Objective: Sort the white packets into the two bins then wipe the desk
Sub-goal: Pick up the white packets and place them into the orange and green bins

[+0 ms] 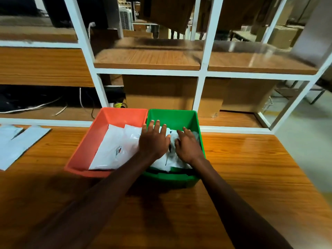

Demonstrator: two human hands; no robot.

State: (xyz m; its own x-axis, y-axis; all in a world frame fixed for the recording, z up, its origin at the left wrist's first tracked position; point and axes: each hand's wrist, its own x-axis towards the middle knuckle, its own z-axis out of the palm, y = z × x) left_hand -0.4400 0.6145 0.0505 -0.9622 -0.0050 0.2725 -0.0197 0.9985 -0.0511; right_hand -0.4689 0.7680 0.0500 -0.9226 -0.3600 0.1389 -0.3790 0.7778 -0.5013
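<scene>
head view: crinkled white packets, glossy green bin

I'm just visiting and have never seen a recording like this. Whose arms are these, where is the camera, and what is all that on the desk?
No machine here: a person wears a camera on the head, so you look down along their own bare arms. On the wooden desk stand an orange bin and a green bin, side by side, both holding white packets. The left hand and right hand lie flat on the packets in the green bin, pressing rather than gripping. More packets wait at the desk's far left.
</scene>
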